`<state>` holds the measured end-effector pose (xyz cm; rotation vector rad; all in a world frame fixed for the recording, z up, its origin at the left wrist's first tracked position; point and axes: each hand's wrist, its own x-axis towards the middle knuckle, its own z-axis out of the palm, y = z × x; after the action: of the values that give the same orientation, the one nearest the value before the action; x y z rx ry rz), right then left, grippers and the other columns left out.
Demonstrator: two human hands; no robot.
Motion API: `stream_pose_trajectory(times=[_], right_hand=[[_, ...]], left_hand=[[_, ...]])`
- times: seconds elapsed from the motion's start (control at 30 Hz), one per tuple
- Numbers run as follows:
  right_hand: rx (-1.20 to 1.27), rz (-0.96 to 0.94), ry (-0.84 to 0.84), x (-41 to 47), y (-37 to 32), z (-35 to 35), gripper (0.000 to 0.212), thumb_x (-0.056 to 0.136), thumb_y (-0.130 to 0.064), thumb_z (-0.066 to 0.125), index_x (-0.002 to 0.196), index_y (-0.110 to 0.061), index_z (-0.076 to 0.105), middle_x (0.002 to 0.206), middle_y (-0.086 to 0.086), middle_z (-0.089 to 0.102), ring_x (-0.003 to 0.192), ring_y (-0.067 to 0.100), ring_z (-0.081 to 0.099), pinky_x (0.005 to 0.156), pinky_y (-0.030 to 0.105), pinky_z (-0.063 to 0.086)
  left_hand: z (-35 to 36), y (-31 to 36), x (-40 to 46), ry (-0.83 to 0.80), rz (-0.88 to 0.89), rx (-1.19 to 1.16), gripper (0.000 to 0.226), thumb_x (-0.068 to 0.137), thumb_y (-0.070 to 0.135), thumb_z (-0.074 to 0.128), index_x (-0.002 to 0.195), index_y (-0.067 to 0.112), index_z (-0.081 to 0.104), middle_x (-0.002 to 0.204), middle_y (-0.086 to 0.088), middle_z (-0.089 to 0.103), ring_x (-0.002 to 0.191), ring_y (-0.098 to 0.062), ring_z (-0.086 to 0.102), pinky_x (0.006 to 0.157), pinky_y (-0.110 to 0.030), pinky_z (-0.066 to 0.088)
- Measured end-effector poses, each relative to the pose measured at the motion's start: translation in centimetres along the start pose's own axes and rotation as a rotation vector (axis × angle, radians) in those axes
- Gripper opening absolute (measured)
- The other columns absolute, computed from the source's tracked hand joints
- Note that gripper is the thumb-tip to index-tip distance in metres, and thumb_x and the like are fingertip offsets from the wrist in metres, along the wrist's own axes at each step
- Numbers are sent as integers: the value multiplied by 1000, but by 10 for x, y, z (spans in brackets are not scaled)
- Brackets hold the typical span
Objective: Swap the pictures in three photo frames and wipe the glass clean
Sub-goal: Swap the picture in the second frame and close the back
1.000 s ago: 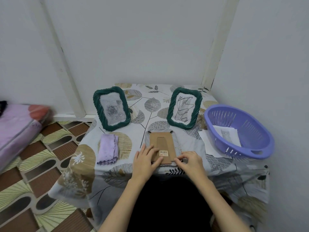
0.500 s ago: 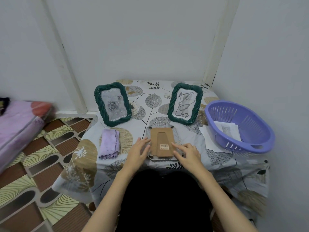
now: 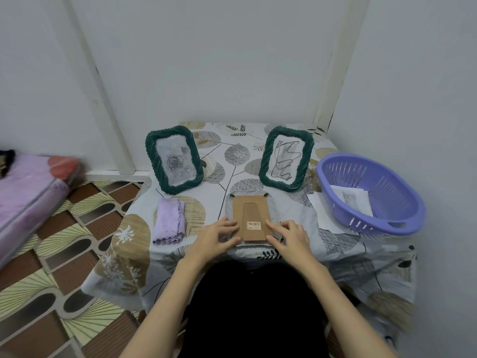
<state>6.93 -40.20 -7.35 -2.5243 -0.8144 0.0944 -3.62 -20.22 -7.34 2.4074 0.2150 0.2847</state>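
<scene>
Head view: face-down frame [image 3: 251, 218] between left hand [image 3: 215, 237]; right hand [image 3: 289, 237] touching edges.

Bare bench [image 3: 232, 161] runs up the centre between two upright green frames [image 3: 173, 159] [image 3: 286, 158], with a purple basket [image 3: 371, 195] blocking the right and a folded cloth [image 3: 169, 220] lying left.

Two upright frames stand at the back of the surface [image 3: 227, 156], one left [image 3: 173, 159], one right [image 3: 286, 158]; a face-down frame [image 3: 251, 218] lies before them, centred; a cloth [image 3: 169, 221] lies to its left; a basket [image 3: 371, 195] sits at the right, papers [image 3: 352, 198] in it.
</scene>
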Motion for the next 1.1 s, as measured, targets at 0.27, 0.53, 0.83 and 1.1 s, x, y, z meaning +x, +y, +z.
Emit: stream_pose_trajectory(times=[0.27,0.53,0.83,1.1], right_hand=[[41,-10,20,-2,1,1,42,89,-40,55,131,-39,48,119,3,49,114,23,41,98,34,29],[252,57,29,-2,-1,-4,66,81,-51,50,139,-23,39,119,8,51,116,24,45,103,38,33],[421,87,40,0,-15,-8,54,92,-38,51,140,-18,38,136,11,49,127,24,43,105,30,32],[-114,-291,31,2,-62,-41,72,80,-65,44,140,-54,5,147,-1,32,127,25,40,99,40,40]], left_hand=[[9,3,0,141,23,-48,30,83,16,67,111,7,67,124,-5,62,130,-19,45,105,-17,28],[8,5,2,279,-152,-107,46,91,29,56,131,8,49,135,-8,49,127,-18,41,111,-33,29],[2,31,26,249,-420,-662,43,93,20,52,132,4,42,126,-12,55,108,-20,55,89,-32,45],[-20,49,41,147,-466,-1606,59,96,53,19,126,9,45,116,-8,61,103,-25,59,83,-36,47]])
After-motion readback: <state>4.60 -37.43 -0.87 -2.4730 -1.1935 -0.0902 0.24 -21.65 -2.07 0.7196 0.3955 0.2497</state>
